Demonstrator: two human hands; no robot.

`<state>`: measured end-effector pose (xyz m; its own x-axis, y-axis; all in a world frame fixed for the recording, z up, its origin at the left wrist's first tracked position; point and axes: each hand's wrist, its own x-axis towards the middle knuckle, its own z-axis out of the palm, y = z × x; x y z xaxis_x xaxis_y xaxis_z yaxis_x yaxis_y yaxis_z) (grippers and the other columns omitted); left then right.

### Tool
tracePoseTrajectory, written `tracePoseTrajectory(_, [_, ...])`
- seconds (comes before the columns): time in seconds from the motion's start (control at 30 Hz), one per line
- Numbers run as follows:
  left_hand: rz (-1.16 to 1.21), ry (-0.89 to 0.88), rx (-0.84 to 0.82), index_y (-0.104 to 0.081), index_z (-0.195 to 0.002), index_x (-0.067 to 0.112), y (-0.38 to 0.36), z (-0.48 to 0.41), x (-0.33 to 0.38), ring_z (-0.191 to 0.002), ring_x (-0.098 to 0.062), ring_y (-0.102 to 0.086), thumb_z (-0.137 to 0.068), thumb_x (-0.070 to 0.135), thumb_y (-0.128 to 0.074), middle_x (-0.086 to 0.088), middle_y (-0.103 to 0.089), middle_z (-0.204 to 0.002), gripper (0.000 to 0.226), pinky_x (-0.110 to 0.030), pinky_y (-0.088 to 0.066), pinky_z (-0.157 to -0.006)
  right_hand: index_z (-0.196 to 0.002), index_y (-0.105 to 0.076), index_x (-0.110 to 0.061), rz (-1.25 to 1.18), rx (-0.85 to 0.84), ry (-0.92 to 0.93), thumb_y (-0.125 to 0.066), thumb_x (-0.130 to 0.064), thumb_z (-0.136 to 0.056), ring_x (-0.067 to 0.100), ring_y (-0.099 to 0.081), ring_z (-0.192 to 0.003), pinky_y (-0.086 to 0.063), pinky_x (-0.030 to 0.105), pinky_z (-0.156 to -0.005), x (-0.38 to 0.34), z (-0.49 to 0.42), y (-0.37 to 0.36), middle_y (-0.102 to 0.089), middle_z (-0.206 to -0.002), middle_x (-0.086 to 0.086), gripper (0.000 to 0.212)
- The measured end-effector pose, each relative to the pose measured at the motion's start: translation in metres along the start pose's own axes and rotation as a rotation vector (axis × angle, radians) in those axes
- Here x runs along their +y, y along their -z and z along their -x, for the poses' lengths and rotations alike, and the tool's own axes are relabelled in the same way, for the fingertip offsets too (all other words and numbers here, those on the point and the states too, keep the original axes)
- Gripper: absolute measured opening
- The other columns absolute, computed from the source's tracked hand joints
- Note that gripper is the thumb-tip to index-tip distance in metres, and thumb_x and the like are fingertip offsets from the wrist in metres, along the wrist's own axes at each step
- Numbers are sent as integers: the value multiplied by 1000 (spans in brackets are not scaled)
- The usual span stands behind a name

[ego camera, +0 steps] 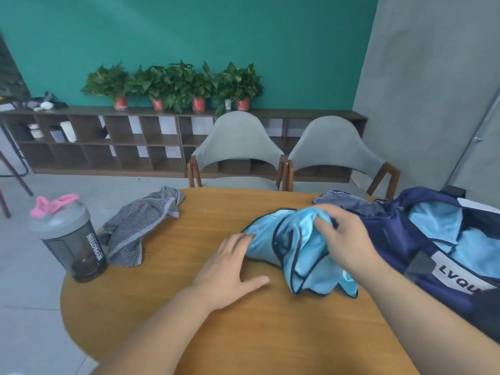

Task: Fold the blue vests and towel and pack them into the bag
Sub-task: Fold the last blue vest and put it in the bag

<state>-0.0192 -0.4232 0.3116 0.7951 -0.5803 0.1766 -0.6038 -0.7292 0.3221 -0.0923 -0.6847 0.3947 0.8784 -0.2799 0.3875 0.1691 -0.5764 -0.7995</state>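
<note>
Room: teal back wall, grey wall at the right of the frame, and a low wooden shelf (108, 142) across the upper left with potted plants (176, 82) on top.
Surface: a round wooden table (167, 307) fills the lower half, and all the action is on it.
Vest (303, 255): pale blue with dark trim, bunched in a loose heap at centre right, up against the bag's near side. Not folded yet.
Left hand (230, 269): flat on the table, fingers straight, fingertips pressing the heap's left edge.
Right hand (346, 239): fingers curled into the top of the heap, pinching a fold of it.
Bag (389, 239): navy, gaping open at the right edge. Pale blue fabric (476, 239) already lies inside, probably a packed vest.
Striped cloth (135, 228): grey, crumpled at mid left, likely the towel, nobody touching it.
Risk one: that fabric looks slick, so a fold may slide open once the pinch lets go.
Risk two: the trim loops over itself, so a hard pull could fold the vest twisted.
Risk three: the bottle (73, 244) stands at the table's left rim, where a wide sweep of the arm could knock it off.
Count: one vest on the table, one bag, one striped cloth, one bottle, two chairs (238, 142), four red pots. How many vests sit in the bag cannot be told.
</note>
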Motion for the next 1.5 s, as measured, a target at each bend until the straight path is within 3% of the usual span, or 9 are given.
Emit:
tracePoseTrajectory(0.2, [264,68,416,-60,-96,31,-3,-13,-3,-93,-13,-59,-105,25,-56,19,-62,-93,11,-37,-48,-82,-75,-77,-21,-758,-88,-404,-72,-16,-89,12,-73,-63,-58,29,-71,-22,-26,29,-75,-71,-1,16])
tracePoseTrajectory(0.37, [454,207,678,-51,-107,30,15,-10,25,-98,-7,-57,-107,29,-46,12,-56,-105,6,-30,-49,-84,-117,-66,-8,-60,13,-560,-58,-21,-99,24,-70,-95,-53,43,-99,48,-32,34,-74,-94,1,24])
tracePoseTrajectory(0.47, [301,-13,426,-52,-130,29,11,-2,42,-121,-4,-50,-104,52,-49,16,-50,-128,35,-25,-43,-104,-132,-64,-20,215,89,-409,-57,-33,-103,30,-61,-113,-45,39,-97,47,-9,23,-67,-117,5,32])
tracePoseTrajectory(0.57, [210,-53,-71,-37,-153,43,-9,1,55,-140,-2,-39,-92,73,-58,22,-39,-153,71,-31,-40,-113,-146,-53,-35,189,-286,-358,-62,-74,-88,18,-50,-132,-40,39,-107,43,4,23,-52,-141,-5,71])
tracePoseTrajectory(0.7, [236,29,-72,-67,-131,34,-25,-9,51,-108,-11,-65,-101,30,-65,16,-68,-120,30,-33,-53,-93,-160,-25,-46,670,-681,-287,-84,-72,-67,23,-29,-149,-32,40,-122,64,10,29,-28,-161,-3,113])
tracePoseTrajectory(0.87, [530,319,200,-69,-94,14,10,-35,26,-84,-23,-71,-109,44,-49,-1,-75,-88,39,-45,-57,-84,-157,-36,-33,814,-515,-293,-89,-33,-76,27,-51,-131,-44,32,-107,77,-9,54,-46,-145,7,97])
tracePoseTrajectory(1.1, [903,431,336,-71,-110,22,84,-43,10,-101,-16,-71,-109,42,-52,4,-77,-106,28,-34,-56,-87,-121,-62,-25,1137,-293,-306,-56,-9,-91,30,-63,-94,-55,35,-76,77,-25,73,-64,-103,3,35])
tracePoseTrajectory(1.3, [1133,340,317,-69,-124,30,126,-31,23,-105,-11,-75,-110,40,-52,10,-79,-112,24,-29,-57,-86,-120,-63,-20,82,-22,-488,-41,-6,-103,34,-69,-87,-59,37,-64,13,-35,74,-70,-101,16,31])
tracePoseTrajectory(1.5, [1442,272,10,-79,-110,8,172,-17,45,-97,-29,-75,-95,24,-70,-16,-77,-111,24,-42,-60,-90,-94,-77,-3,-779,-321,-578,-71,-28,-81,30,-74,-85,-64,37,-70,-72,-16,81,-76,-96,19,28])
